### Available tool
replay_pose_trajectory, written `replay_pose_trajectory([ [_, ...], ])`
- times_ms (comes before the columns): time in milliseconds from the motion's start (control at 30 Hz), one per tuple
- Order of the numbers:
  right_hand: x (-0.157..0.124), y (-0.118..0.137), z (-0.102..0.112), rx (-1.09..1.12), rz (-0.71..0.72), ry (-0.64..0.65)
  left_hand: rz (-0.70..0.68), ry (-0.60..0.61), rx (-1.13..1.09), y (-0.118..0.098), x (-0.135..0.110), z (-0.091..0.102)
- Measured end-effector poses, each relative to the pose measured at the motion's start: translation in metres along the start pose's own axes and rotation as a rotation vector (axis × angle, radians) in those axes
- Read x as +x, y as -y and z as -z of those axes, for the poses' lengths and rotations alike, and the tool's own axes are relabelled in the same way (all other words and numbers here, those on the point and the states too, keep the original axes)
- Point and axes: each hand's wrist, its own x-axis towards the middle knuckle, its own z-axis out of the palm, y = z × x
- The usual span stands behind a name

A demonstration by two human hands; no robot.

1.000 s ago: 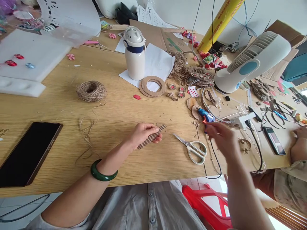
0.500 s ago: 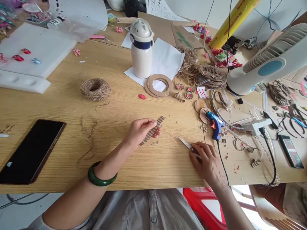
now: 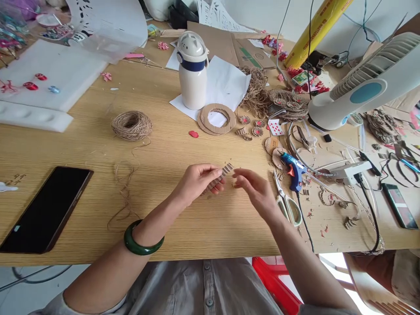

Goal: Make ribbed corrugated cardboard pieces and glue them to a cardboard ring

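Note:
My left hand [image 3: 197,181] pinches a strip of corrugated cardboard [image 3: 223,173] just above the wooden table [image 3: 82,144]. My right hand [image 3: 254,190] hovers close to the strip's right end, fingers apart and a little blurred, with nothing in it. White-handled scissors [image 3: 285,199] lie on the table just right of that hand. A blue glue gun [image 3: 293,167] lies beyond the scissors, its black cord running to the table's front edge.
A black phone [image 3: 42,210] lies front left and a ball of twine [image 3: 131,124] behind it. A white bottle [image 3: 193,72], cardboard rings [image 3: 216,119], a white fan [image 3: 364,85] and several small paper rosettes crowd the back right. Another person's sleeve [image 3: 402,271] shows bottom right.
My right hand went from the glue gun down to the scissors, pushed them to the right, then came up to the strip. My left hand stayed holding the strip.

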Motion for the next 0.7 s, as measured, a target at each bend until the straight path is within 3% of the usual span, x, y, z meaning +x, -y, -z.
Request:
replay_pose_trajectory([
  [67, 0.015, 0.008, -0.019, 0.197, -0.040, 0.062, 0.014, 0.029, 0.021, 0.001, 0.002, -0.003],
  [167, 0.033, 0.008, -0.032, 0.323, -0.032, -0.059, 0.034, 0.031, 0.036, 0.003, 0.005, -0.001],
  [433, 0.050, -0.013, -0.024, 0.476, -0.125, -0.176, 0.055, -0.038, -0.052, 0.012, 0.012, 0.017],
  [600, 0.048, -0.017, -0.021, 0.363, -0.111, -0.236, 0.029, -0.134, -0.075, 0.015, 0.013, 0.021],
  [700, 0.043, -0.016, -0.020, 0.069, 0.076, -0.389, 0.019, -0.156, -0.030, 0.014, 0.011, 0.019],
])
